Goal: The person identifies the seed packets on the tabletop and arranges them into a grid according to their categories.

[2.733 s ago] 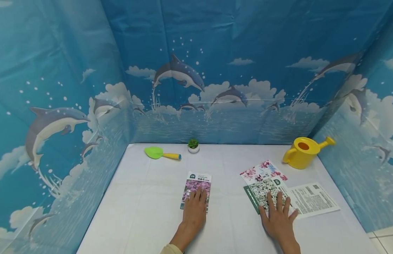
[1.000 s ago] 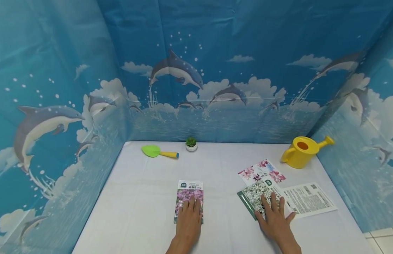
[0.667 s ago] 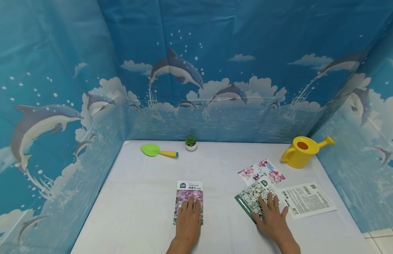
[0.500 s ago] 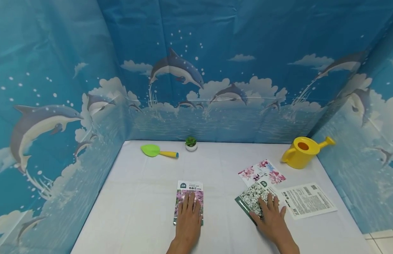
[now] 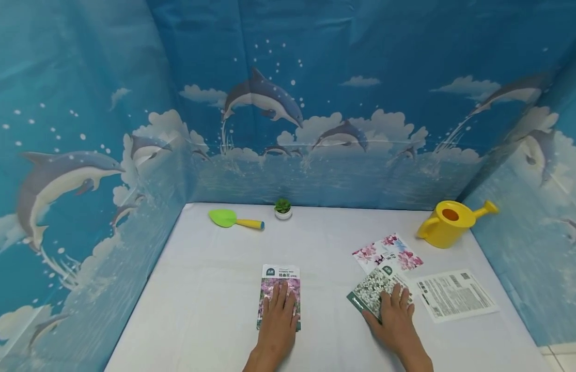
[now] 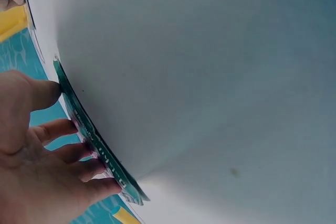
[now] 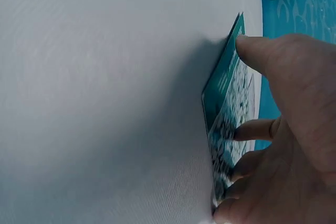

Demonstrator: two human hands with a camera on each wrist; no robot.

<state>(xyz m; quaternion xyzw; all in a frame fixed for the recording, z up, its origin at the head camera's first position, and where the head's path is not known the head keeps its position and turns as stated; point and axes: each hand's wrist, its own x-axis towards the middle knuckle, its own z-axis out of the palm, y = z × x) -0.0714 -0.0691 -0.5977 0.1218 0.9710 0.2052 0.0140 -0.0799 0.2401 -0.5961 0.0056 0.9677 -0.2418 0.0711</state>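
My left hand [image 5: 277,324] lies with extended fingers on a pink-flower seed packet [image 5: 280,272] at the table's middle. In the left wrist view, fingertips rest on the packet [image 6: 94,139] and the thumb touches its green edge. My right hand [image 5: 395,321] spreads over a white-flower seed packet [image 5: 372,290], thumb near its lower left corner. In the right wrist view, that packet's [image 7: 223,90] near edge is lifted a little off the cloth. Its top overlaps a pink-blossom packet [image 5: 408,258]. A packet with printed text [image 5: 457,295] lies to the right, separated by a narrow gap.
At the back right stands a yellow watering can [image 5: 448,225]. A small potted succulent [image 5: 283,209] is at the back middle, with a green toy trowel [image 5: 235,219] left of it. A dolphin-print curtain [image 5: 288,170] encloses the white-covered table [image 5: 199,305] at back and sides.
The pink-flower packet has come nearer and straightened under my left hand. My right hand has slid the white-flower packet left and nearer, uncovering more of the text-side packet.
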